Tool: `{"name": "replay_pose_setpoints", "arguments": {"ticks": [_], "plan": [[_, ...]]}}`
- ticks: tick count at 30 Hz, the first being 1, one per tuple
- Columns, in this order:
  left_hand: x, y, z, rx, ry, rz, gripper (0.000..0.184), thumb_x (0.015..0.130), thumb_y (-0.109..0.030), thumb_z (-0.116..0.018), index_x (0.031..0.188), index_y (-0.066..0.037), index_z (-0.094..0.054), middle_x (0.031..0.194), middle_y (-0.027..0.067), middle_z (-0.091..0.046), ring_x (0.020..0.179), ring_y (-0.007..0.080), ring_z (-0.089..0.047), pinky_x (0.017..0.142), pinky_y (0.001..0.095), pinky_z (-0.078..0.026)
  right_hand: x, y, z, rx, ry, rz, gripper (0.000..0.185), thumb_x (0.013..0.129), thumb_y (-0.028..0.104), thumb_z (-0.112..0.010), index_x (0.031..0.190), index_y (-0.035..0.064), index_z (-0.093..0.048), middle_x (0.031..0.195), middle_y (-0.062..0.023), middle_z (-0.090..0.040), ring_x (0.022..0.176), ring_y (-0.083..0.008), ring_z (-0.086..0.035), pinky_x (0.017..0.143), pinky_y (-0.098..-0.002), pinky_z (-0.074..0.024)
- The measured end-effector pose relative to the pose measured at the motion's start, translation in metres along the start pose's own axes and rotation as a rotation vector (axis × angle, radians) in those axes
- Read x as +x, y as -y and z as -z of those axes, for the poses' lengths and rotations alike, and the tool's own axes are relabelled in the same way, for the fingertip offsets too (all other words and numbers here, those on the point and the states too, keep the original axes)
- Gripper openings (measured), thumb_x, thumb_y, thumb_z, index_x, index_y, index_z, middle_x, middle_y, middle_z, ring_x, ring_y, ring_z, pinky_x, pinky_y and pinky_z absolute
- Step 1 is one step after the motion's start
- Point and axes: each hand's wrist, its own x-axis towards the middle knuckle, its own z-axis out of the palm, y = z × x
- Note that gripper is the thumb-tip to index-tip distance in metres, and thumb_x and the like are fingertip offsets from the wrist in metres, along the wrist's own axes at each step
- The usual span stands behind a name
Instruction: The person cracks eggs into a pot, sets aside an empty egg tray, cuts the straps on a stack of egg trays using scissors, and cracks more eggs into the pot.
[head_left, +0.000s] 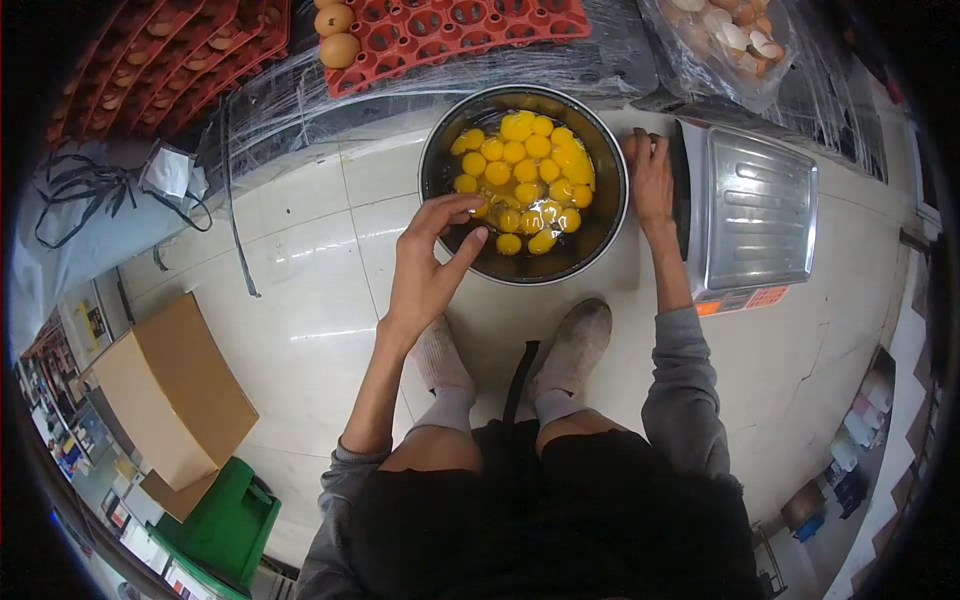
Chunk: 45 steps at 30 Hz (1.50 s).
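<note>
A round dark pot [432, 150] with a shiny rim stands on the floor in front of me, holding many yellow egg yolks [515, 170] in clear egg white. Over its near left rim, my left hand [428, 250] is open, thumb and fingers apart above the yolks, with nothing visible between them. My right hand [653, 185] is beside the pot's right rim, its fingers curled round a brown egg [628, 148] that is mostly hidden by them.
Red egg trays [440, 35] lie beyond the pot, with a few brown eggs [339, 50] on one. Stacked trays [170, 70] rise at far left. A bag of eggshells [735, 35] is at top right. Right of the pot sits a metal-topped scale [758, 205]; a cardboard box [180, 390] is left.
</note>
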Motion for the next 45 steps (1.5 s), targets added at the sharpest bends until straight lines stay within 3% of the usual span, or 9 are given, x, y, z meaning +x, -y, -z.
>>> {"name": "replay_pose_setpoints", "arguments": {"ticks": [9, 11, 12, 13, 15, 22, 28, 34, 45], "plan": [[0.008, -0.007, -0.006, 0.017, 0.083, -0.042, 0.029, 0.082, -0.009, -0.064, 0.11, -0.005, -0.06, 0.11, 0.0109, -0.058, 0.096, 0.0204, -0.059, 0.082, 0.0304, -0.046, -0.001, -0.01, 0.006, 0.088, 0.014, -0.149, 0.039, 0.082, 0.019, -0.058, 0.116, 0.0038, -0.046, 0.111, -0.0211, -0.047, 0.096, -0.0372, -0.053, 0.082, -0.0434, -0.0463], [0.012, -0.009, -0.009, -0.005, 0.099, -0.047, 0.029, 0.082, -0.009, -0.064, 0.111, -0.005, -0.059, 0.11, 0.0108, -0.057, 0.096, 0.0202, -0.059, 0.082, 0.0304, -0.046, 0.003, -0.014, 0.023, 0.398, -0.166, -0.165, 0.035, 0.086, 0.02, -0.054, 0.117, 0.0038, -0.05, 0.111, -0.0178, -0.052, 0.097, -0.0283, -0.053, 0.081, -0.0373, -0.0457], [0.016, -0.009, -0.011, -0.013, 0.123, -0.068, 0.032, 0.081, -0.009, -0.065, 0.112, -0.005, -0.059, 0.111, 0.0103, -0.057, 0.095, 0.0199, -0.059, 0.083, 0.0304, -0.046, 0.007, 0.008, 0.052, 0.932, -0.058, -0.549, 0.03, 0.089, 0.019, -0.05, 0.116, 0.0057, -0.055, 0.11, -0.0118, -0.055, 0.094, -0.0185, -0.054, 0.076, -0.0308, -0.0457], [0.02, -0.01, -0.014, -0.02, 0.147, -0.089, 0.034, 0.081, -0.01, -0.065, 0.114, -0.006, -0.058, 0.112, 0.0098, -0.057, 0.094, 0.0197, -0.059, 0.083, 0.0304, -0.046, 0.007, 0.02, 0.072, 0.931, -0.053, -0.546, 0.03, 0.089, 0.019, -0.05, 0.116, 0.0057, -0.055, 0.11, -0.0118, -0.055, 0.094, -0.0185, -0.054, 0.076, -0.0308, -0.0457], [0.028, -0.018, -0.02, -0.068, 0.161, -0.114, 0.036, 0.08, -0.01, -0.066, 0.115, -0.007, -0.057, 0.113, 0.0091, -0.056, 0.093, 0.0185, -0.059, 0.081, 0.0295, -0.047, 0.004, 0.04, 0.102, 1.59, 0.128, -0.554, 0.038, 0.09, 0.023, -0.052, 0.126, 0.0085, -0.048, 0.106, -0.0075, -0.055, 0.086, -0.013, -0.055, 0.068, -0.026, -0.0463], [0.048, -0.024, -0.025, -0.146, 0.308, -0.205, 0.049, 0.076, -0.013, -0.071, 0.123, -0.011, -0.054, 0.116, 0.0066, -0.056, 0.084, 0.012, -0.057, 0.073, 0.0252, -0.047, -0.016, 0.119, 0.129, 1.567, 0.583, -0.581, 0.039, 0.088, 0.031, -0.059, 0.113, 0.0048, -0.045, 0.097, -0.0104, -0.057, 0.069, -0.0117, -0.056, 0.058, -0.0228, -0.0437], [0.041, -0.008, -0.021, -0.324, 0.364, -0.081, 0.049, 0.075, -0.008, -0.072, 0.122, -0.007, -0.057, 0.114, 0.0073, -0.059, 0.08, 0.01, -0.057, 0.075, 0.0233, -0.048, -0.02, 0.127, 0.123, 1.508, 0.662, -0.454, 0.04, 0.085, 0.022, -0.065, 0.116, 0.0034, -0.047, 0.095, -0.0115, -0.058, 0.072, -0.0137, -0.059, 0.057, -0.0225, -0.0468], [0.04, 0.002, -0.024, -0.276, 0.335, -0.053, 0.048, 0.075, -0.006, -0.071, 0.12, -0.006, -0.058, 0.107, 0.0086, -0.061, 0.083, 0.0118, -0.06, 0.076, 0.0239, -0.049, -0.026, 0.13, 0.119, 1.484, 0.555, -0.391, 0.044, 0.075, 0.006, -0.072, 0.115, 0.001, -0.052, 0.1, -0.0096, -0.059, 0.085, -0.016, -0.061, 0.065, -0.025, -0.0519], [0.042, -0.003, -0.037, -0.003, 0.088, -0.113, 0.043, 0.069, -0.01, -0.071, 0.11, 0.0, -0.062, 0.101, 0.0145, -0.063, 0.072, 0.0161, -0.063, 0.068, 0.0257, -0.052, -0.028, 0.138, 0.093, 1.143, 0.242, -0.203, 0.039, 0.07, 0.005, -0.071, 0.108, 0.0038, -0.06, 0.102, -0.0074, -0.064, 0.082, -0.017, -0.065, 0.072, -0.027, -0.0535]]}}
